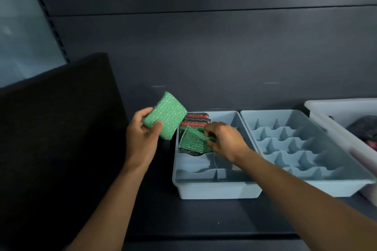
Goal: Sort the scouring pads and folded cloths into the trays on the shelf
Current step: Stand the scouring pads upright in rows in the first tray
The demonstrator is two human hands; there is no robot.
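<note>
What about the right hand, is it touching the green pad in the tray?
Touching. The head view shows the right hand pinching the green pad by its edge inside the tray.

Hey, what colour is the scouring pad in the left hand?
The scouring pad in the left hand is green with sparkly flecks; head view.

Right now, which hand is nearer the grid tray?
Right. The right hand is in the next tray, just left of the grid tray; the left hand is farther left, beyond that tray, holding a green pad.
</note>
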